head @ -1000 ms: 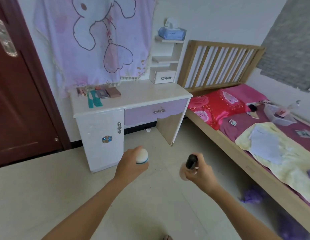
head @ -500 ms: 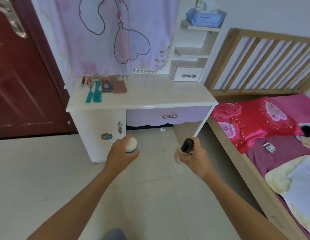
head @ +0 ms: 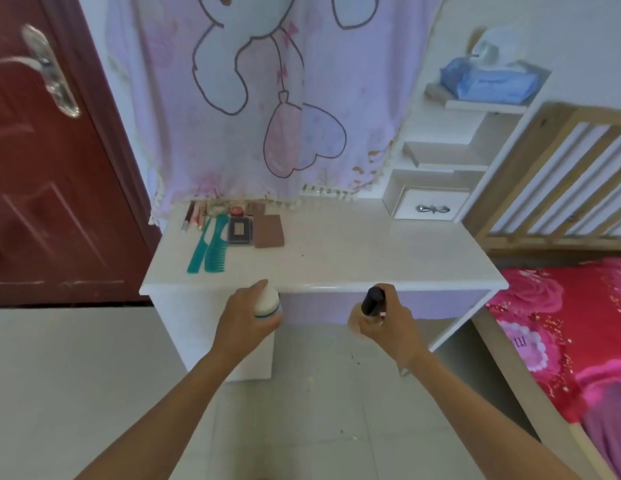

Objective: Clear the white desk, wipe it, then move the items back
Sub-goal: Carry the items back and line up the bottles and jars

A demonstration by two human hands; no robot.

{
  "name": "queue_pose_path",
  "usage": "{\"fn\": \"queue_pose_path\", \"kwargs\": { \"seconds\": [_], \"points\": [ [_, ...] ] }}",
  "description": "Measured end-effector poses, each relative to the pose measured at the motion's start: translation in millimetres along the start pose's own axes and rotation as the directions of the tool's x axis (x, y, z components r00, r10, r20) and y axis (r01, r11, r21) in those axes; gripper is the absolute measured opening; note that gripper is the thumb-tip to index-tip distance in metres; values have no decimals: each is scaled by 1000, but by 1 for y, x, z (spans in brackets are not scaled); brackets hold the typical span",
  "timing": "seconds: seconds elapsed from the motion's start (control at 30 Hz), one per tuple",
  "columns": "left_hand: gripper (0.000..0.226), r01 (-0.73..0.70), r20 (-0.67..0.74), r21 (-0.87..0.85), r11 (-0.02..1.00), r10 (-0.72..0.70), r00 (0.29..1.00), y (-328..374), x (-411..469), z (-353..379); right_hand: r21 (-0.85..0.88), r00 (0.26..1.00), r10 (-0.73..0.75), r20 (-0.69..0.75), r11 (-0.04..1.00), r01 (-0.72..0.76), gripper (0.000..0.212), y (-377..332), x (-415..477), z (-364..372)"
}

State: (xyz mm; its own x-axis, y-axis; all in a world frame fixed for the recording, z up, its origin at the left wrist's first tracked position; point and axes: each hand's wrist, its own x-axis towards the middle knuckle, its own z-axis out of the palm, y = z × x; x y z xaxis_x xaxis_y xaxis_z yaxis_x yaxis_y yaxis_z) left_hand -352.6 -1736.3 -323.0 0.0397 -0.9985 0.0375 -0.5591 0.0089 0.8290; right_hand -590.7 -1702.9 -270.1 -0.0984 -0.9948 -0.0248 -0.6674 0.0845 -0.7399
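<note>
2 hands loaded, held just off the worktop's front edge.
Left hand point(head: 243, 327): fingers wrapped round a white bottle point(head: 267, 301), rounded top, teal band low on the body. Right hand point(head: 388, 327): fingers clamped on a small pale bottle with a glossy black cap point(head: 372, 301), cap tilted toward the worktop. Both bottles sit in front of the worktop point(head: 371, 251) at its front edge, not on it. Worktop is glossy white with a lilac drawer front below. At its rear-left corner are 2 teal combs point(head: 208, 249) side by side, a dark square compact point(head: 239, 230) just right of them, and a flat brown case point(head: 268, 232) just beside the compact. At the rear right is a small white drawer unit point(head: 432, 207), with a blue tissue pack point(head: 492, 81) on a shelf above it.
</note>
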Motion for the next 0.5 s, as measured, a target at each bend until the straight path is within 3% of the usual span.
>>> {"fn": "queue_pose_path", "kwargs": {
  "seconds": [0.3, 0.5],
  "points": [
    [62, -4, -23, 47, 999, 5, 1000, -9, 97, 4, 147, 1000, -21, -7, 989, 22, 31, -20, 107, 28],
    [58, -86, 0, 54, 995, 86, 996, 8, 171, 26, 106, 999, -26, -23, 994, 29, 34, -17, 184, 23]
  ]
}}
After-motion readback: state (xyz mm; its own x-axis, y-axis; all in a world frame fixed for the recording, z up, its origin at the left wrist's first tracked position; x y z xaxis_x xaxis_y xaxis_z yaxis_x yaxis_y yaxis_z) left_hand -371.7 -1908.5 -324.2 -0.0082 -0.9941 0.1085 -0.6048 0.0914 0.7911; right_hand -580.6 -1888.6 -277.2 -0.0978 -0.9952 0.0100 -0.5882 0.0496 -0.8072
